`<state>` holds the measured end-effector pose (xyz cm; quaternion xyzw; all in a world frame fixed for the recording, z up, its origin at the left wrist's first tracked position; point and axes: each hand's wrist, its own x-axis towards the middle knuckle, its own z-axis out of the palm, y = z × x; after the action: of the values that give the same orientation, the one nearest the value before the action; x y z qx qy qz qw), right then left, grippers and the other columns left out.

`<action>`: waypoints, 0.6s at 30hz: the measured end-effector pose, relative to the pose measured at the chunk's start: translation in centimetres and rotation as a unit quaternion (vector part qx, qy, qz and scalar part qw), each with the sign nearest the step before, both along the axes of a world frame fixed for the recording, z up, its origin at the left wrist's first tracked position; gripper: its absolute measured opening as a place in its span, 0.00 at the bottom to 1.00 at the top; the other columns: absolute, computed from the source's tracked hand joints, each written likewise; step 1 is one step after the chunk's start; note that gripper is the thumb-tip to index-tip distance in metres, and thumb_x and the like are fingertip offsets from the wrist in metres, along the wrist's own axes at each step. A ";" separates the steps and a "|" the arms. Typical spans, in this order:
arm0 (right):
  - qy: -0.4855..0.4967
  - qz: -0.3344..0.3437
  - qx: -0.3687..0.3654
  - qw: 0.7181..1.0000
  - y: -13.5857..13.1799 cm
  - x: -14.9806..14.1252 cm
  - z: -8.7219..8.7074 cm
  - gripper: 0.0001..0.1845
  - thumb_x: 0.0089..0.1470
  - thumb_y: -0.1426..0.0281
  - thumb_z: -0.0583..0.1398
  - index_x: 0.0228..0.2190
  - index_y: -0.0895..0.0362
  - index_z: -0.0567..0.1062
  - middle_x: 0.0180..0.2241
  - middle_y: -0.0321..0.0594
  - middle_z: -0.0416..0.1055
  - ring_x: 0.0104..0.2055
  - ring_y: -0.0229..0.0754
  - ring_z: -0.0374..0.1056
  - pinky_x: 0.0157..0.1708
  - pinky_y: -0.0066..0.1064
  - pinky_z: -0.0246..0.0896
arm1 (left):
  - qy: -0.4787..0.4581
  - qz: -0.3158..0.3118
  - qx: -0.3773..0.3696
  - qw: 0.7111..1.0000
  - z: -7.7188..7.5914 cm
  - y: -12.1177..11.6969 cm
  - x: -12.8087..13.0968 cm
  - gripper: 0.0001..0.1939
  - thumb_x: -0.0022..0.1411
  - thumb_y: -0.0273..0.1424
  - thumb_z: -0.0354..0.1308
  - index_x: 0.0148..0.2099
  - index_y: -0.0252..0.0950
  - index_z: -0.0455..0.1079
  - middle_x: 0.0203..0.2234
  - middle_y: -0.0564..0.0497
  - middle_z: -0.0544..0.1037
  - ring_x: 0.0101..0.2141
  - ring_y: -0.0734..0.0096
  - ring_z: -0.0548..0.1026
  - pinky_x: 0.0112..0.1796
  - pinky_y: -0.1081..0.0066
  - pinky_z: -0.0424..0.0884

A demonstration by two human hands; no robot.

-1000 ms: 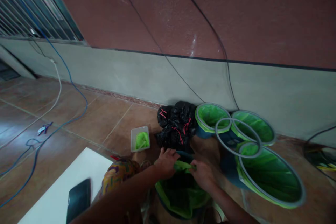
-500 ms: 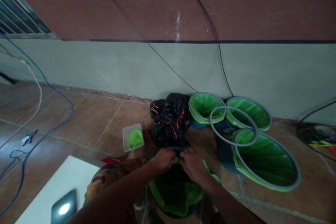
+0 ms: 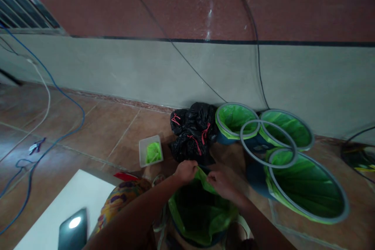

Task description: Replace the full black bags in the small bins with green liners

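Note:
A green bin bag lines the dark blue bin standing between my legs, its top folded loosely over the rim. My left hand is closed on the bag's far edge. Just to the right, my right hand pinches another part of that edge, and the film is lifted between the two. Most of the bin's wall is hidden by the bag and my arms. Close beyond my hands lie several tied black bags with red ties.
Three lined bins, one of them a large bin, stand at right; a loose grey ring rests across their rims. A clear container holds folded green bags. At left lie a white board, a phone, keys and a blue cable.
My hands have moved apart a little, and the bag's far edge now stands pulled up between them. The view has shifted slightly, so the surroundings sit further right.

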<state>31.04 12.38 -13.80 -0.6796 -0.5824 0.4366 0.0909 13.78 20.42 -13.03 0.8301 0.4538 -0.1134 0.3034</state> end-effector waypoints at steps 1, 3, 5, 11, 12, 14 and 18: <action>-0.018 -0.007 0.004 1.000 0.2 0.3 -0.2 0.14 0.58 0.70 0.53 0.26 0.57 0.75 0.29 0.41 0.77 0.33 0.40 0.71 0.31 0.28 0.54 | -0.004 0.004 -0.001 1.000 -0.1 0.2 0.0 0.15 0.67 0.33 0.46 0.43 0.38 0.75 0.39 0.47 0.81 0.43 0.65 0.78 0.42 0.71 0.68; -0.063 -0.027 0.018 0.997 0.5 1.0 -0.7 0.13 0.58 0.73 0.53 0.27 0.57 0.76 0.30 0.43 0.78 0.34 0.40 0.71 0.32 0.28 0.54 | -0.010 0.017 -0.005 1.000 -0.3 0.5 0.0 0.16 0.67 0.33 0.46 0.43 0.38 0.75 0.39 0.47 0.81 0.43 0.66 0.78 0.42 0.72 0.68; -0.104 -0.049 0.024 0.993 0.8 1.6 -1.1 0.13 0.58 0.74 0.52 0.28 0.57 0.76 0.32 0.44 0.78 0.37 0.40 0.72 0.33 0.28 0.54 | -0.008 0.033 -0.012 0.999 -0.6 0.9 0.0 0.16 0.67 0.32 0.45 0.42 0.37 0.76 0.39 0.47 0.81 0.42 0.66 0.78 0.42 0.72 0.67; -0.146 -0.062 -0.009 0.987 1.7 1.8 -1.5 0.13 0.59 0.72 0.54 0.33 0.57 0.79 0.36 0.47 0.79 0.39 0.43 0.74 0.36 0.29 0.57 | 0.023 0.087 -0.015 0.996 -1.7 1.6 -0.1 0.17 0.66 0.30 0.45 0.42 0.36 0.76 0.39 0.45 0.81 0.43 0.65 0.78 0.41 0.71 0.67; -0.154 -0.061 -0.015 0.986 1.8 1.6 -1.5 0.13 0.59 0.71 0.54 0.34 0.58 0.79 0.37 0.47 0.80 0.40 0.44 0.74 0.36 0.30 0.57 | 0.028 0.096 -0.014 0.995 -1.8 1.7 -0.1 0.17 0.66 0.30 0.45 0.42 0.36 0.77 0.39 0.44 0.81 0.43 0.65 0.78 0.41 0.71 0.67; -0.166 -0.063 -0.027 0.984 2.2 1.3 -1.6 0.14 0.60 0.71 0.54 0.36 0.57 0.80 0.38 0.48 0.80 0.42 0.45 0.74 0.37 0.30 0.58 | 0.040 0.113 -0.018 0.993 -1.9 1.8 -0.1 0.17 0.66 0.31 0.45 0.43 0.36 0.77 0.40 0.44 0.81 0.43 0.64 0.78 0.40 0.71 0.67; -0.174 -0.078 -0.039 0.981 2.8 0.9 -2.3 0.15 0.59 0.71 0.54 0.38 0.57 0.80 0.40 0.49 0.80 0.42 0.47 0.75 0.38 0.32 0.59 | 0.064 0.138 -0.023 0.988 -1.9 2.0 -0.2 0.18 0.66 0.33 0.46 0.43 0.37 0.78 0.40 0.43 0.81 0.44 0.63 0.78 0.41 0.70 0.69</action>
<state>31.94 15.22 -16.13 -0.7915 -0.5170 0.3258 -0.0049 13.59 22.43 -14.95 0.7438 0.5793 -0.1334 0.3054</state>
